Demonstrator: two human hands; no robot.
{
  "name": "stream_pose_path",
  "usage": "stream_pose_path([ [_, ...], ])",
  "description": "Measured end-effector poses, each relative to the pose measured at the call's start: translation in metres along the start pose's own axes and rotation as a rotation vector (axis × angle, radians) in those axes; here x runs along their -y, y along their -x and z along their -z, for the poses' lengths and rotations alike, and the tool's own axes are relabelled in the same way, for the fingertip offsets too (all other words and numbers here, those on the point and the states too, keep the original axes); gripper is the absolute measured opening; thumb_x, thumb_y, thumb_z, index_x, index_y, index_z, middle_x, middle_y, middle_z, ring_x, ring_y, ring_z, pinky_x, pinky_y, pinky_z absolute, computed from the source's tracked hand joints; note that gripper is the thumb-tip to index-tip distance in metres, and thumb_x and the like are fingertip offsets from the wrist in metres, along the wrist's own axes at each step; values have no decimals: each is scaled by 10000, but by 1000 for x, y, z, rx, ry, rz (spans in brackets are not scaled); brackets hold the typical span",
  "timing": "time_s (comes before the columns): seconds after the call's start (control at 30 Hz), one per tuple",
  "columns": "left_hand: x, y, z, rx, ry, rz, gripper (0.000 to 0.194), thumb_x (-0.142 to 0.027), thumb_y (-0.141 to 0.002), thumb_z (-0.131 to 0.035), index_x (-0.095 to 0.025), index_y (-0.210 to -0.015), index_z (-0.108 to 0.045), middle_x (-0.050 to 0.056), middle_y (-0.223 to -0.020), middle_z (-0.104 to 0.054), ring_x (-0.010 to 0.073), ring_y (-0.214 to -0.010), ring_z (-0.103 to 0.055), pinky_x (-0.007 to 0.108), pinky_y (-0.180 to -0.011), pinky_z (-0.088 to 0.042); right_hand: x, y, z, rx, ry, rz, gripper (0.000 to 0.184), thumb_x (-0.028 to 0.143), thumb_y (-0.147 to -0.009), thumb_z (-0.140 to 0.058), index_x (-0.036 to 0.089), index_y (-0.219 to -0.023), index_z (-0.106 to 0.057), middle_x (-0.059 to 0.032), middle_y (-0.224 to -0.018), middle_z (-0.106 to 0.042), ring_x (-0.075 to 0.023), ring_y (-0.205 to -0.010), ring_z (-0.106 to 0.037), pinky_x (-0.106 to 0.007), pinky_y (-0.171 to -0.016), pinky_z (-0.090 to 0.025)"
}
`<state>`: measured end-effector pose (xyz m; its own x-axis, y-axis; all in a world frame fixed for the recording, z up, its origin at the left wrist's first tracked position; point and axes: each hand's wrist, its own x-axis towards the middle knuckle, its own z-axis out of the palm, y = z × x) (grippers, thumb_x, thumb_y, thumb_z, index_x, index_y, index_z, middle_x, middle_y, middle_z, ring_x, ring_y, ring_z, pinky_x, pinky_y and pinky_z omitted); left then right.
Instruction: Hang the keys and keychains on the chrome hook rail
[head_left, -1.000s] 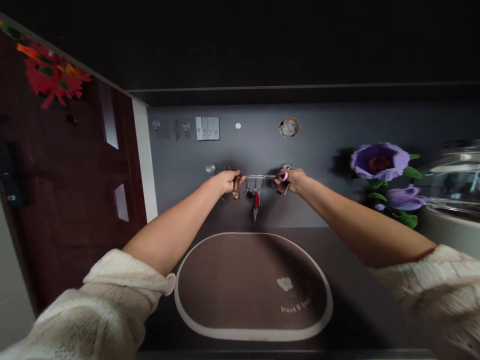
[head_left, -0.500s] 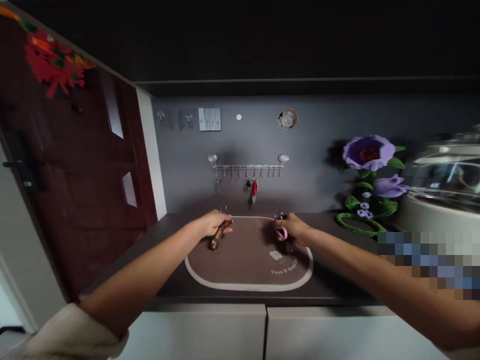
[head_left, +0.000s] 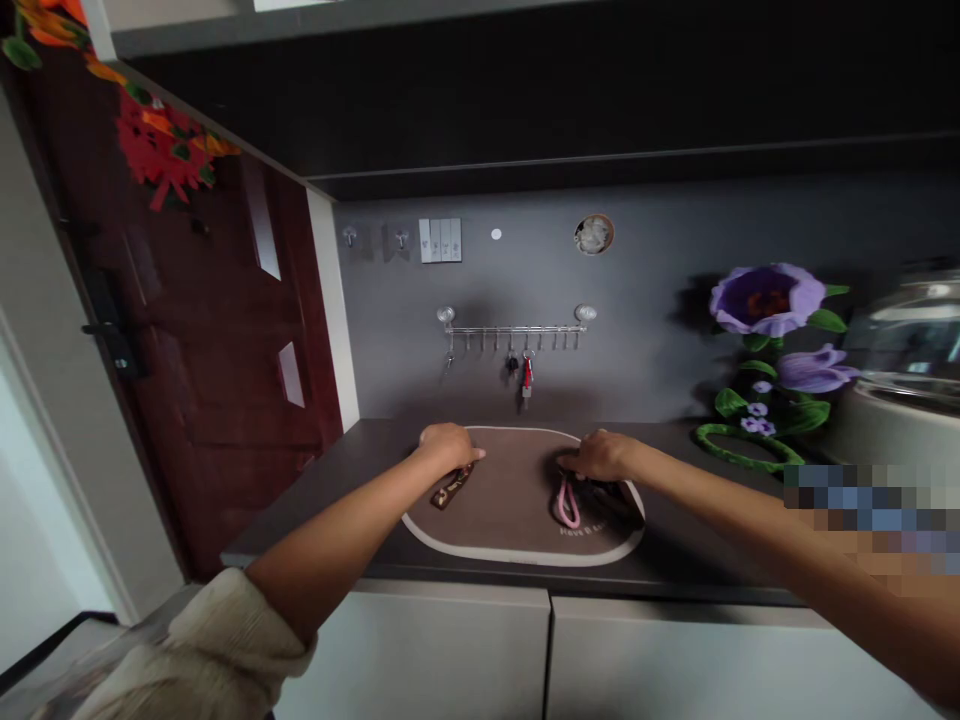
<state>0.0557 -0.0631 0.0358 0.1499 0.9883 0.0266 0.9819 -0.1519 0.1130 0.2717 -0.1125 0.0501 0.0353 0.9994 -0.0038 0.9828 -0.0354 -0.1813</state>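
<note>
Over the left part of the brown mat point(head_left: 510, 510), my left hand point(head_left: 446, 447) is closed on the upper end of a brown patterned strap point(head_left: 453, 488), like a key strap. The strap's lower end slants down over the mat. Toward the mat's right side, my right hand point(head_left: 606, 455) has its fingers closed on a bunch with a pink cord loop point(head_left: 568, 503) hanging from it. Something dark below that palm belongs to the bunch or lies in shadow; I cannot tell which. Whatever rings or keys are at the gripped ends, my fingers hide them.
On the wall behind, a hook rail point(head_left: 517, 329) carries several hooks, a black key item point(head_left: 513, 364) and a red key holder point(head_left: 527, 375). Purple felt flowers point(head_left: 766, 302) and a glass-topped appliance point(head_left: 911, 335) stand right. A dark shelf point(head_left: 525, 90) overhangs the counter.
Both hands have lowered toward the mat. The pink loop now hangs down further and shows fully. The rings seen above the hands before are out of sight. The whole view has shifted and tilted slightly.
</note>
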Motion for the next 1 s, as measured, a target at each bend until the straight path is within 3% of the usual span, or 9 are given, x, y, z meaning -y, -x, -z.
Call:
stream_pose_path([
  [0.07, 7, -8, 8, -29, 101, 58, 514, -590, -549, -544, -134, -771, -627, 215, -970, -584, 347, -958, -511, 421, -772, -380, 4, -8, 10, 22, -36, -51, 430, 554, -572, -557, 129, -516, -581, -130, -588, -586, -280, -777, -575, -361, -686, -404],
  [0.23, 27, -51, 26, -465, 510, 117, 617, -527, -605, -543, -122, -1064, -468, 200, -1143, -474, 292, -1066, -439, 360, -836, -347, 24, -60, 24, -417, -612, 23, 711, 554, -482, -627, 119, -1022, -467, -132, -998, -557, -223, -934, -518, -283, -759, -397],
  [0.33, 28, -84, 29, -579, 729, 159, 656, -427, -599, -600, -118, -1135, -383, 178, -1178, -444, 248, -1093, -416, 311, -847, -347, 43, -100, 13, -541, -828, -82, 848, 568, -462, -625, 136, -1125, -320, -117, -1059, -524, -184, -928, -520, -260, -772, -397],
  [0.47, 17, -113, 26, -548, 1107, 182, 447, -333, -629, -607, -128, -999, -465, 116, -1006, -557, 172, -919, -532, 247, -749, -405, 66, -136, -6, -616, -861, -204, 767, 600, -519, -559, 167, -1095, -296, -109, -1057, -518, -176, -908, -529, -250, -747, -412],
  [0.57, 9, -118, 24, -424, 1338, 151, 134, -229, -704, -541, -116, -770, -509, 70, -786, -593, 110, -717, -573, 213, -654, -434, 76, -143, -13, -610, -903, -230, 483, 536, -662, -462, 171, -970, -389, -90, -930, -560, -155, -784, -556, -237, -660, -432],
  [0.63, 8, -113, 25, -359, 1416, 124, 96, -191, -745, -486, -112, -690, -484, 38, -656, -571, 75, -574, -556, 207, -600, -444, 77, -139, -10, -566, -1014, -159, 300, 451, -732, -413, 177, -856, -428, -52, -801, -567, -111, -624, -541, -208, -541, -427],
  [0.77, 15, -98, 38, -274, 1569, 36, 144, -157, -750, -482, -111, -617, -454, 5, -517, -520, 52, -422, -484, 211, -521, -439, 70, -120, 12, -415, -1250, -21, 190, 344, -770, -397, 170, -697, -420, 29, -552, -473, -46, -371, -380, -160, -333, -290],
  [0.87, 20, -91, 58, -303, 1531, 11, 179, -155, -726, -519, -103, -563, -465, 12, -473, -512, 44, -388, -447, 178, -463, -391, 65, -109, 37, -338, -1275, 15, 177, 270, -771, -409, 154, -636, -420, 47, -465, -430, -29, -303, -296, -158, -287, -181],
  [1.0, 16, -92, 87, -345, 1453, 24, 181, -156, -719, -528, -105, -550, -485, 10, -418, -486, 47, -391, -432, 161, -451, -359, 65, -111, 70, -393, -1214, -5, 163, 221, -754, -450, 157, -611, -405, 56, -393, -408, -27, -285, -266, -155, -282, -139],
])
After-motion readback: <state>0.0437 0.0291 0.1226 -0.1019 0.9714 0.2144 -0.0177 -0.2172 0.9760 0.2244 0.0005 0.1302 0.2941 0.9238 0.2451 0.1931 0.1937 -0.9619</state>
